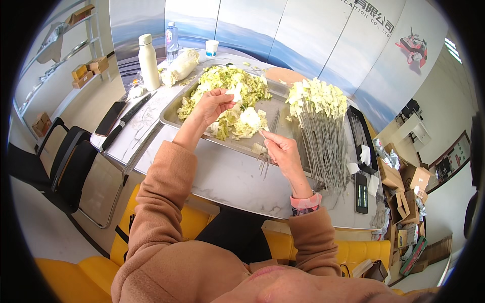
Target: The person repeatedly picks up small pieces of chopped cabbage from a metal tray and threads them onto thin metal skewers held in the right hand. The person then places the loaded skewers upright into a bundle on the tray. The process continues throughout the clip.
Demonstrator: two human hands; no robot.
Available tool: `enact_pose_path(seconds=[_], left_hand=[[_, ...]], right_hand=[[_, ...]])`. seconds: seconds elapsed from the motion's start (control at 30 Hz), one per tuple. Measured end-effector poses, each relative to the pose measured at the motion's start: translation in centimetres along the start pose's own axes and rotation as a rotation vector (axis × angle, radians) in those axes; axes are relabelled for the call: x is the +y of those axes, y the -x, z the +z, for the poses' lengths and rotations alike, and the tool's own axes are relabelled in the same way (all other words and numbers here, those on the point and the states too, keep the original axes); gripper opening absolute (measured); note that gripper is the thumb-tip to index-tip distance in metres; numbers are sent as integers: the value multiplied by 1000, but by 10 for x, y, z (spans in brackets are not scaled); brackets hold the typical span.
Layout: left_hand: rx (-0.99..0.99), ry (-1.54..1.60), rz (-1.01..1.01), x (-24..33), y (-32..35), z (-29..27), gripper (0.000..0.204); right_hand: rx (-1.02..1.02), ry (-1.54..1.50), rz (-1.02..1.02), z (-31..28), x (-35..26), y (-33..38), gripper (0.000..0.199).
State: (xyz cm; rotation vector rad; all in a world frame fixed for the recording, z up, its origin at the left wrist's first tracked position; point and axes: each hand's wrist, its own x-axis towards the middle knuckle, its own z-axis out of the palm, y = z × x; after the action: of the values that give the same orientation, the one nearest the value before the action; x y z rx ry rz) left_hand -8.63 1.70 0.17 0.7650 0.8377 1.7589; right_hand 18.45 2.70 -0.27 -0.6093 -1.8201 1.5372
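Cut pale-green cabbage leaves (222, 78) are heaped in a shallow metal tray (166, 113). Above the heap, my left hand (214, 105) pinches a small piece of cabbage leaf (236, 94) between thumb and fingers. My right hand (284, 151) is closed on a thin metal skewer, over the tray's near edge. Its far end points toward a bunch of cabbage (251, 117); whether that bunch is threaded on it I cannot tell. Several bare skewers (273, 129) lie beside this hand. To the right, many skewers (323, 146) lie side by side with cabbage on their far ends.
At the back left stand a white bottle (148, 63), a clear bottle (172, 43), a paper cup (211, 48) and a whole cabbage (182, 66). A knife (126, 121), a phone (110, 119) and more skewers (143, 147) lie left. A black box (361, 139) and another phone (361, 193) lie right.
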Motion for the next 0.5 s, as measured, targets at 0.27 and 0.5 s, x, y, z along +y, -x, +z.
enact_pose_path(seconds=[0.27, 0.5], left_hand=[[-14, 34, 22, 4, 8, 11, 11], [-73, 49, -27, 5, 9, 8, 7]], right_hand=[[18, -16, -22, 1, -1, 0, 30], [9, -19, -11, 1, 0, 0, 30]])
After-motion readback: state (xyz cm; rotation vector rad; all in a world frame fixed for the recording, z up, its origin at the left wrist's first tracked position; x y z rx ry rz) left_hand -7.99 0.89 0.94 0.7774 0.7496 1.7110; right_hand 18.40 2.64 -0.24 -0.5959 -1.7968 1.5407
